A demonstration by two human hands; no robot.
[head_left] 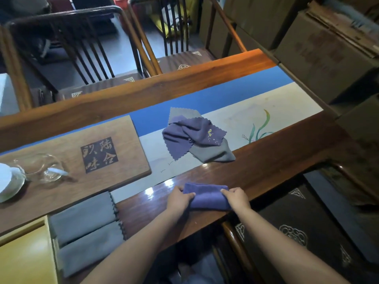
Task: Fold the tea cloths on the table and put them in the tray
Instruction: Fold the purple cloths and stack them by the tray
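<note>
A folded purple tea cloth [207,197] lies on the dark wooden table near its front edge. My left hand [179,198] grips its left end, thumb over the top. My right hand [238,197] grips its right end the same way. Further back on the runner, a crumpled purple cloth with a small yellow flower [192,134] lies on top of an unfolded grey cloth [213,153]. Two folded grey cloths [86,218] [92,251] lie side by side at the lower left, next to a yellow tray [24,255].
A wooden tea board [67,152] with carved characters carries a glass pitcher [43,167] and a white bowl [8,184] at the left. A blue and cream table runner [266,111] crosses the table. Chairs stand beyond the table; cardboard boxes [328,48] are stacked at the right.
</note>
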